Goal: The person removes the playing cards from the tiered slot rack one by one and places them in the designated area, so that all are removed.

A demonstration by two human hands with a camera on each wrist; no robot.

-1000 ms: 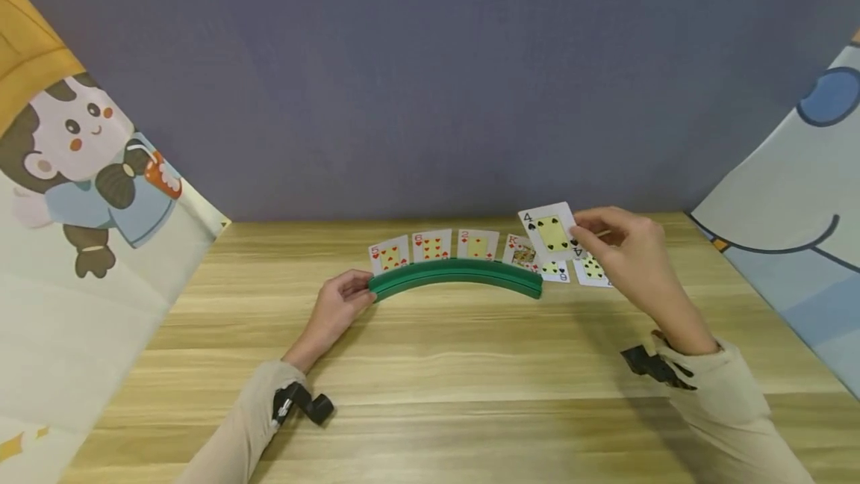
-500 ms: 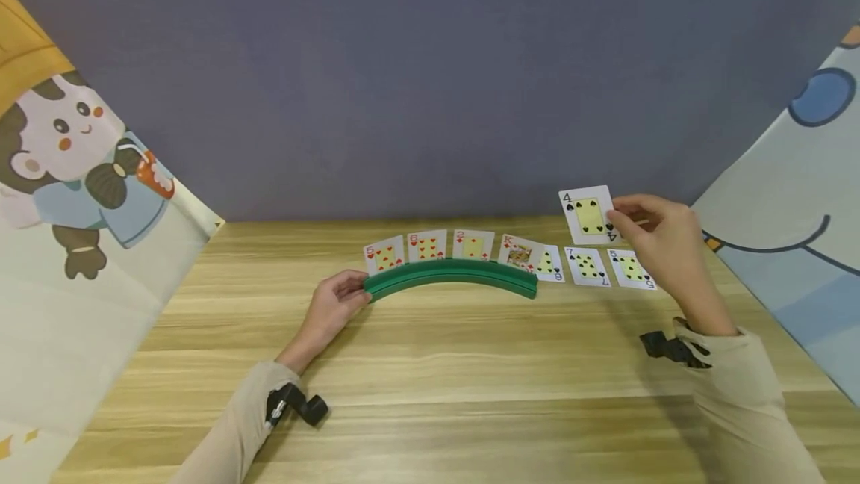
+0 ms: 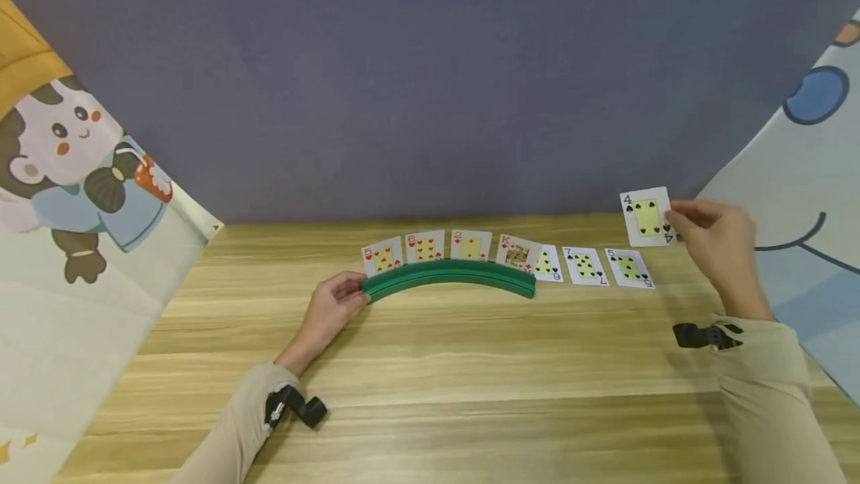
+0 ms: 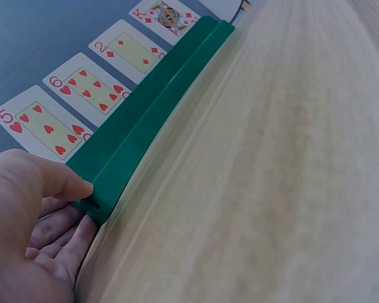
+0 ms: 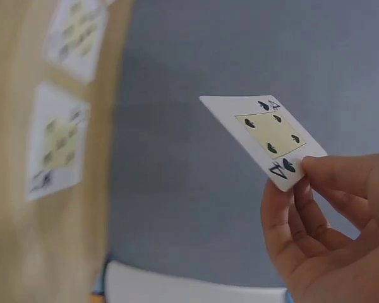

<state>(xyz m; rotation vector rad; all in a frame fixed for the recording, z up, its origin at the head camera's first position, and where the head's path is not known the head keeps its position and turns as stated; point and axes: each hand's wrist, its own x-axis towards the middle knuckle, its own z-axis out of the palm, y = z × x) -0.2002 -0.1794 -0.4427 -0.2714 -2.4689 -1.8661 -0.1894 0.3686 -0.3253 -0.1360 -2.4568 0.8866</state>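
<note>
My left hand [image 3: 331, 310] pinches the left end of a curved green card holder [image 3: 450, 271], thumb on its front and fingers behind, as the left wrist view shows. Upright in the holder stand the five of hearts [image 4: 43, 123], the six of hearts [image 4: 87, 90], the two of diamonds [image 4: 127, 52] and the king of diamonds [image 4: 166, 19]. Raised at the far right, my right hand [image 3: 722, 245] pinches the four of spades [image 3: 647, 216] by its right edge. In the right wrist view, the thumb lies on that card's face and the fingers are behind it.
Face up on the wooden table [image 3: 430, 379], right of the holder, lie the seven of spades [image 3: 586, 266], the five of spades [image 3: 629, 268] and another black card [image 3: 548, 264] partly behind the king. A grey-blue wall [image 3: 430, 81] rises behind.
My right hand has carried the four of spades to the right, uncovering the black cards on the table. My left hand keeps its hold on the card holder.
</note>
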